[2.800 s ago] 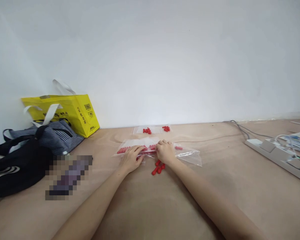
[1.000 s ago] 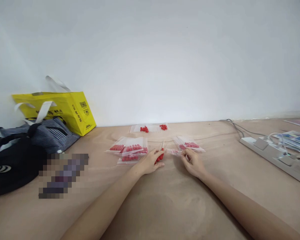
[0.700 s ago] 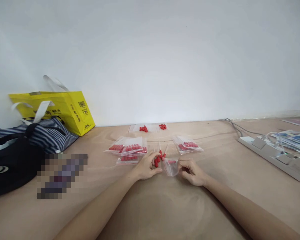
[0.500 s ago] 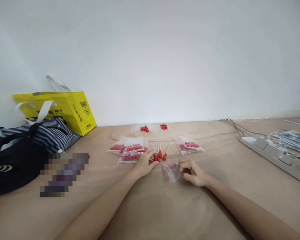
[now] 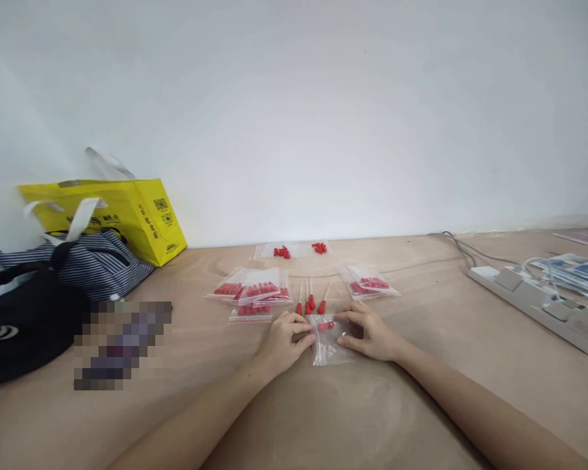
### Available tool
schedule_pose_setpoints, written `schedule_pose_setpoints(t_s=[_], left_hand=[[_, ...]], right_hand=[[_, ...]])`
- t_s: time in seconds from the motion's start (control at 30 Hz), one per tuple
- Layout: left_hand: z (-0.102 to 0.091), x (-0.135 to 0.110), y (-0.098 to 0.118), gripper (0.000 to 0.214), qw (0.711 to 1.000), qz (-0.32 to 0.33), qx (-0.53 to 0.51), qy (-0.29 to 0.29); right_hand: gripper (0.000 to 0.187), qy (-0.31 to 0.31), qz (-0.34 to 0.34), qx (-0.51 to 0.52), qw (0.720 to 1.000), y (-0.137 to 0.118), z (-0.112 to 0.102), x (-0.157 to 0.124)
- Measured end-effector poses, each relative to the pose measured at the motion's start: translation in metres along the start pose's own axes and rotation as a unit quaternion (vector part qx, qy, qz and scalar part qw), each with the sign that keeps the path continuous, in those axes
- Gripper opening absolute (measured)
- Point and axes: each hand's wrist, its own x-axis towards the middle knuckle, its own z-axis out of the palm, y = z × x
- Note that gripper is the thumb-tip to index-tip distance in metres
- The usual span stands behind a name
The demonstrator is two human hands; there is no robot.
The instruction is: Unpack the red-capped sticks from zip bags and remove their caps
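A small clear zip bag (image 5: 329, 352) lies between my hands, with red rubber bulbs (image 5: 326, 325) inside it. My left hand (image 5: 287, 341) has its thumb and index finger closed on the bag's left edge. At the bag's right side is my right hand (image 5: 372, 331), thumb and fingertips gripping the plastic, other fingers curled. Just beyond the bag, several droppers with red bulbs (image 5: 311, 302) and thin pale stems lie pointing away from me. Filled zip bags of red-bulbed droppers are piled to the left (image 5: 259, 292) and to the right (image 5: 370, 282).
Near the wall lies a clear bag (image 5: 301, 250) with red bulbs at both ends. A yellow shopping bag (image 5: 149, 222), a striped bag (image 5: 102, 261) and a black bag (image 5: 34, 320) stand left. On the right are a power strip (image 5: 543, 303) and printed sheets (image 5: 575, 271).
My left hand has moved from the loose droppers to the zip bag's left edge. My right hand has opened out somewhat from a tight pinch, and the bag has shifted slightly left.
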Motion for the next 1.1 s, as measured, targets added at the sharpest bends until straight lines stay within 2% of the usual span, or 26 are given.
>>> schedule_pose_setpoints(t_s=[0.17, 0.3, 0.5, 0.63, 0.73, 0.87, 1.0, 1.1], left_hand=[[0.002, 0.008, 0.001, 0.012, 0.999, -0.037, 0.010, -0.024], [0.004, 0.010, 0.003, 0.008, 0.997, -0.073, 0.007, -0.013], [0.006, 0.007, 0.001, 0.004, 0.997, -0.080, -0.005, -0.015], [-0.011, -0.007, -0.007, 0.011, 0.998, -0.066, -0.015, 0.003], [-0.025, -0.019, -0.011, 0.018, 0.999, -0.041, 0.017, -0.007], [-0.029, -0.022, -0.010, 0.011, 0.997, -0.020, 0.069, -0.021], [-0.033, -0.017, -0.007, 0.015, 0.993, -0.021, 0.104, -0.059], [-0.051, -0.018, -0.012, 0.016, 0.986, -0.028, 0.129, -0.101]], right_hand=[[0.047, -0.029, -0.018, 0.010, 0.999, -0.006, 0.009, 0.002], [0.051, -0.026, -0.017, 0.012, 0.999, -0.006, 0.010, 0.004], [0.051, -0.018, 0.007, 0.017, 1.000, -0.007, 0.008, 0.005], [0.047, -0.010, 0.025, 0.022, 0.999, -0.006, 0.005, 0.005], [0.045, -0.009, 0.038, 0.017, 0.999, -0.004, 0.003, 0.005], [0.045, 0.000, 0.037, -0.003, 0.999, -0.003, 0.005, 0.007], [0.039, 0.007, 0.051, -0.050, 0.997, -0.001, 0.007, 0.011], [0.032, 0.008, 0.068, -0.060, 0.996, 0.004, 0.007, 0.012]])
